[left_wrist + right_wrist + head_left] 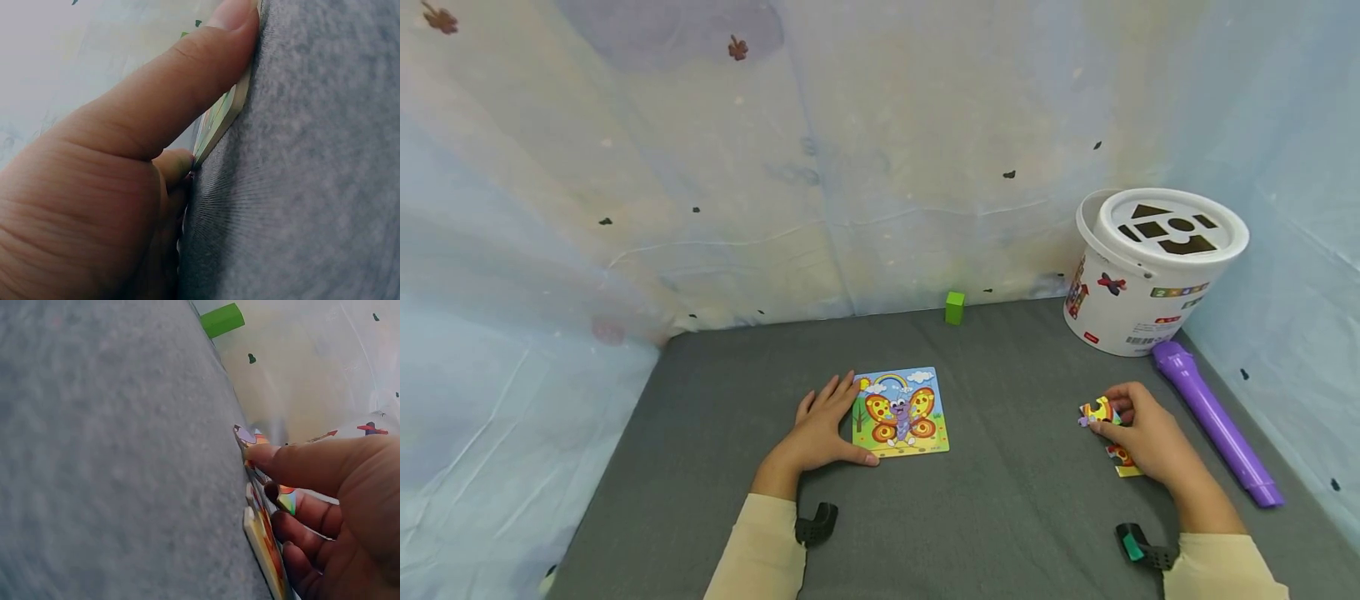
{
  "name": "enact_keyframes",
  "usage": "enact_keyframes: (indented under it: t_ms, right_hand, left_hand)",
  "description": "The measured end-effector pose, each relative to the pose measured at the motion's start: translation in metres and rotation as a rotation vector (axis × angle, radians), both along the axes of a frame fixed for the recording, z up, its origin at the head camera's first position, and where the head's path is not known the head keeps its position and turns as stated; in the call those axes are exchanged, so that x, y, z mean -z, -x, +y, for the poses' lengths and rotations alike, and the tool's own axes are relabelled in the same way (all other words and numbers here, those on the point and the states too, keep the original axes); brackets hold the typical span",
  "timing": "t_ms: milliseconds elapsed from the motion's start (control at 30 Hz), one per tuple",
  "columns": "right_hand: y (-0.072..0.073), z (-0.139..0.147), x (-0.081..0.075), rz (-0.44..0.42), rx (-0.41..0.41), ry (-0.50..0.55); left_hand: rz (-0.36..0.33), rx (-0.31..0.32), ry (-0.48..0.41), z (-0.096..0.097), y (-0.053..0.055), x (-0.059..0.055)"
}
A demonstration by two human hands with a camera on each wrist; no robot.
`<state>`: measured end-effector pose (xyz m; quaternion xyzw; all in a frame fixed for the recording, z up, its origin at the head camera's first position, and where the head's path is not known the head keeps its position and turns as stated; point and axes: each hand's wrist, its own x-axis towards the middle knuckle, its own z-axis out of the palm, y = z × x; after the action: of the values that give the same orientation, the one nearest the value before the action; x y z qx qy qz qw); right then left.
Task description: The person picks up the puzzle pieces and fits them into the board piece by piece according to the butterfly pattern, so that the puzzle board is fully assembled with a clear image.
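A square butterfly picture puzzle [901,412] lies flat on the grey cloth. My left hand [820,429] rests at its left side, fingers spread along the left edge and thumb [181,69] at the near edge. To the right, my right hand [1146,433] pinches a small jigsaw piece [1099,411] with yellow, orange and purple on it, between thumb and fingers. Another jigsaw piece [1122,458], orange with a yellow edge, lies on the cloth under that hand and is partly hidden by it. In the right wrist view, the pinched piece [247,437] is close over the cloth.
A white bucket [1142,292] with a shape-hole lid stands at the back right. A purple toy microphone [1221,429] lies beside the right hand. Near the back edge stands a green block [954,308]. Patterned curtain cloth [880,167] hangs behind the grey table surface [985,517].
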<state>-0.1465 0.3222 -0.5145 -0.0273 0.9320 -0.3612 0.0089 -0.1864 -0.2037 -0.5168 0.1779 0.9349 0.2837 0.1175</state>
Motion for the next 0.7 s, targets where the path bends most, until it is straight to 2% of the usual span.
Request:
enact_keyframes:
  t_ms: [200,333,500,700]
  right_hand:
    - [-0.004,-0.011,0.000,0.122,0.048,0.077]
    - [-0.005,-0.021,-0.001,0.169,0.051,0.157]
    - [-0.006,-0.039,-0.002,0.193,0.010,0.254]
    - [-0.009,-0.064,0.000,0.148,-0.040,0.369]
  left_hand:
    - [-0.004,-0.004,0.008,0.000,0.000,0.002]
    - [-0.001,-0.001,0.004,-0.001,0.001,0.003]
    - [-0.006,0.003,-0.002,-0.001,0.001,0.004]
    - [0.004,-0.001,-0.015,-0.001,0.001,0.006]
